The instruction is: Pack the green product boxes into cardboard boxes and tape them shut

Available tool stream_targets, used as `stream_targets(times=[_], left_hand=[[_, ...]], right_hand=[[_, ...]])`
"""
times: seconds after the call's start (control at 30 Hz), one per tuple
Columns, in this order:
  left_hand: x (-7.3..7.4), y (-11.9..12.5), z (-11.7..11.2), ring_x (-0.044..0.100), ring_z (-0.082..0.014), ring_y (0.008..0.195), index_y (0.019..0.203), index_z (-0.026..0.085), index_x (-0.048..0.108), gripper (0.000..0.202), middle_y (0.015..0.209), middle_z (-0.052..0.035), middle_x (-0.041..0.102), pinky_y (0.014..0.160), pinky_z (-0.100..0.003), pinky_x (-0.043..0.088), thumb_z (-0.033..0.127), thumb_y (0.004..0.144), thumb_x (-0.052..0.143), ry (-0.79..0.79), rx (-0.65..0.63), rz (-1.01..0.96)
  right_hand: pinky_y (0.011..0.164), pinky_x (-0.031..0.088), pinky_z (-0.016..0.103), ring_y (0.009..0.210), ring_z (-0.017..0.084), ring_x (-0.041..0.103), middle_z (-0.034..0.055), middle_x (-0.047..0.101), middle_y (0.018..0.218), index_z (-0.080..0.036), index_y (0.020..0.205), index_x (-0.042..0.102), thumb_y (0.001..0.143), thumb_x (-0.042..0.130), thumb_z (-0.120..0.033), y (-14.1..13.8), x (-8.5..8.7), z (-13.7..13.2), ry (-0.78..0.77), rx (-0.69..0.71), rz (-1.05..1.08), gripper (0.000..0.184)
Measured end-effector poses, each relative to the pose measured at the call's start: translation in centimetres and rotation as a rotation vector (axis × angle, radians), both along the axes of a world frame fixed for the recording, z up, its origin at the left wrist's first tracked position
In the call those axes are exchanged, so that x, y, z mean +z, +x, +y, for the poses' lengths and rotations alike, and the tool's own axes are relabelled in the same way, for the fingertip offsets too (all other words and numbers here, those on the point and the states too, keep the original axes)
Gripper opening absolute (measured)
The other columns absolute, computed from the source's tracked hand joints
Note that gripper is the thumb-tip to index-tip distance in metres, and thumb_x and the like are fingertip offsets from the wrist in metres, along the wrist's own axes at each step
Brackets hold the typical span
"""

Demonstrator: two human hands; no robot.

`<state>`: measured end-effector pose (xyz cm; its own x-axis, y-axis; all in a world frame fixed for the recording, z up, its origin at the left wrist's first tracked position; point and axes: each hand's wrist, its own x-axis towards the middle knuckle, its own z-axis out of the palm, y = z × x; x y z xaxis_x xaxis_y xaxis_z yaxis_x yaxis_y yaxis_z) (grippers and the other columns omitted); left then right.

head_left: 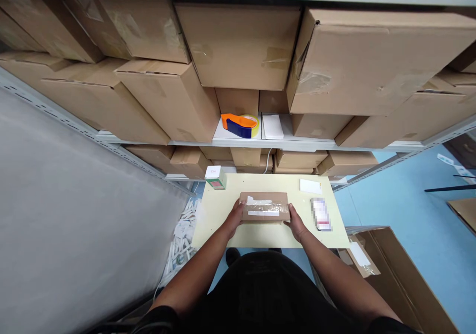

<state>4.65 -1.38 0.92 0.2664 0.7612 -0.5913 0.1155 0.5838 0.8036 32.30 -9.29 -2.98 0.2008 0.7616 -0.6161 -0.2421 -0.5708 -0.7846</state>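
A small cardboard box [265, 199], with white label strips and clear tape across its top, is between my two hands over the pale yellow table [256, 236]. My left hand [235, 217] grips its left end, and my right hand [295, 222] grips its right end. Both hands have the thumb up near the top edge; the fingers under or behind the box are partly hidden. Left of the box stands a white and green carton [215, 177]. To the right lie a white packet [311, 186] and a blurred phone-like rectangle [321, 214].
Cardboard boxes [238, 46] crowd the shelves ahead. On the shelf edge [238, 142] sit an orange and blue tape dispenser [240, 125] and a white stack [272, 126]. A large open carton [405, 279] stands at lower right; white scraps [183, 235] pile beside the left wall.
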Motion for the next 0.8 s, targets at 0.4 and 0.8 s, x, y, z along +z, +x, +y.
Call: stream_targets(times=[0.4,0.8], left_hand=[[-0.6,0.6,-0.5,0.063,-0.0315,0.127,0.149,0.035,0.046,0.064,0.147,-0.0091,0.061,0.092,-0.047,0.057,0.072,0.097,0.042,0.001,0.021,0.037],[-1.6,0.0,-1.6,0.055,-0.0296,0.139,0.152,0.032,0.05,0.065,0.151,-0.0063,0.06,0.117,-0.048,0.042,0.069,0.098,0.047,0.218,0.047,0.125]], right_hand=[[0.081,0.056,0.038,0.09,0.024,0.07,0.0104,0.078,0.107,-0.026,0.123,0.069,0.087,0.034,-0.084,0.2,-3.2,0.7,-0.121,0.051,0.009,0.077],[0.078,0.059,0.048,0.086,0.026,0.071,0.0134,0.076,0.106,-0.024,0.125,0.067,0.086,0.055,-0.066,0.4,-2.7,0.4,-0.209,0.13,0.038,0.058]])
